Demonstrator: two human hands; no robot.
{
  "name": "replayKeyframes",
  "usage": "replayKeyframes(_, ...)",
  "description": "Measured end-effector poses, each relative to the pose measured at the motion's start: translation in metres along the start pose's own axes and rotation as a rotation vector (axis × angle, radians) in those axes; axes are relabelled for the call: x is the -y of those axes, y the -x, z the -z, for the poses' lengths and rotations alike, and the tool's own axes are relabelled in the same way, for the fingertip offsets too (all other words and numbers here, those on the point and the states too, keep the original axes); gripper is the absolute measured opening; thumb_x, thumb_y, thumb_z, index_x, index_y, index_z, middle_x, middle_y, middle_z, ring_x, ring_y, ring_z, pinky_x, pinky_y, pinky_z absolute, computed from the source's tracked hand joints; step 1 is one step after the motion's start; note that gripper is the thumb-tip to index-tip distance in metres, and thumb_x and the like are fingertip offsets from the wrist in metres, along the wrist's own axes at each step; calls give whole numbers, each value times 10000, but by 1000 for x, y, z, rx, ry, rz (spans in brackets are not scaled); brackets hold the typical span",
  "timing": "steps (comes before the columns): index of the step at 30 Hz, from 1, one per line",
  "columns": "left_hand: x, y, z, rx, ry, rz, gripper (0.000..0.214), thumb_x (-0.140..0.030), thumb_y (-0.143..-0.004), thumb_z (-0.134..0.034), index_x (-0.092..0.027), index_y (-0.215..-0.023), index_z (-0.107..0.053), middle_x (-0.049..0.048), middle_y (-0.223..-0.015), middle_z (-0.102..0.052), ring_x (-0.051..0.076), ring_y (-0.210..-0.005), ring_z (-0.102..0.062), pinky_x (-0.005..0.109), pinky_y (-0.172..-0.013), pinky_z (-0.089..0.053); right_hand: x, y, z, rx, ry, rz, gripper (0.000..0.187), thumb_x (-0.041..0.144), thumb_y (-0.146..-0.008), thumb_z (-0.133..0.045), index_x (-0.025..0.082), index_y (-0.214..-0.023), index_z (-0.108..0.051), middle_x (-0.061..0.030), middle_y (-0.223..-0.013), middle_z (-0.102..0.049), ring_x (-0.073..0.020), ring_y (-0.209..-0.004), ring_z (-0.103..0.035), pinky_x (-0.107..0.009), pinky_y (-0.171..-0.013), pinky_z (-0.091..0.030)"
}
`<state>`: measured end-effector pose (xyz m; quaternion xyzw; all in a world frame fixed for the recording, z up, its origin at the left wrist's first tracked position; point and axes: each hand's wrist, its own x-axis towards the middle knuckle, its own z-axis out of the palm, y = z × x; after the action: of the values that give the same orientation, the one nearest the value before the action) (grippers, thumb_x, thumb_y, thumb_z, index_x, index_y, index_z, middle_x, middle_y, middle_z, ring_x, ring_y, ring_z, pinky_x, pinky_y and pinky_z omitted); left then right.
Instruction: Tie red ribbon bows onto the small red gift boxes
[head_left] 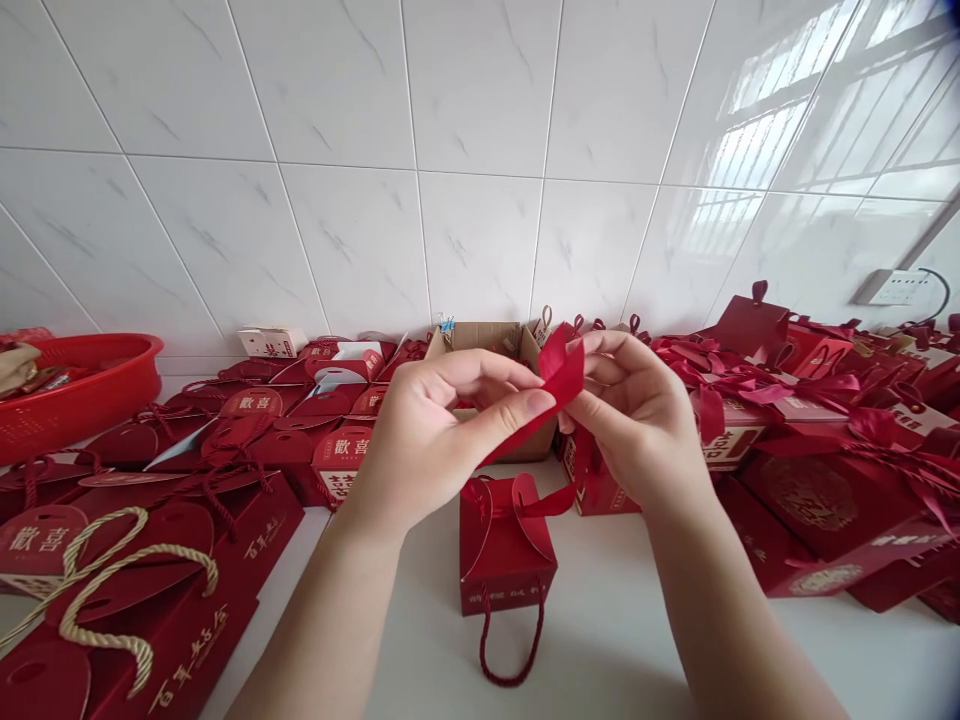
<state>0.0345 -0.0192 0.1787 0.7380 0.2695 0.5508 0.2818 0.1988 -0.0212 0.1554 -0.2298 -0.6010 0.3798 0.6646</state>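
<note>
A red ribbon (564, 372) is pinched in both hands, crossing over itself above a small red gift box (510, 545). My left hand (457, 420) holds one stretch between thumb and forefinger. My right hand (630, 400) grips another part close beside it, the fingertips partly hidden behind the ribbon. Lower down, the ribbon runs to the top of the box, between its curved flaps. The box stands upright on the white table (442, 650), and its dark red cord handle (511, 680) hangs toward me.
Red gift boxes (247, 530) with cord handles crowd the left, two cords being gold (135, 600). Behind them stands a red plastic basket (97, 380). Ribbon-tied boxes (817, 500) fill the right. An open cardboard box (487, 335) sits against the tiled wall (480, 240).
</note>
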Motion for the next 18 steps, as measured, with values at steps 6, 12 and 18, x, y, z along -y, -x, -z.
replayKeyframes(6,3,0,-2,37,-43,129,226,-346,-736,-742,-204,-738,-566,-42,-663,-660,98,-620,-606,190,-571,-488,2,2,-2,80,96,-35,152,99,-764,-648,213,-862,-669,21,-688,-633,-84,-587,-569,-205,-547,-515)
replayKeyframes(12,5,-1,-2,-14,-126,70,191,-361,-755,-722,-207,-817,-628,-45,-610,-642,82,-534,-553,195,-510,-447,4,4,-3,165,101,-59,90,149,-821,-619,198,-832,-694,18,-651,-607,-75,-583,-543,-182,-513,-464)
replayKeyframes(18,7,-3,-3,-120,-209,-65,154,-304,-741,-735,-188,-674,-661,-30,-628,-677,93,-583,-606,201,-550,-483,1,4,-3,254,23,-105,72,227,-843,-628,196,-906,-640,8,-778,-605,-74,-612,-561,-208,-560,-470)
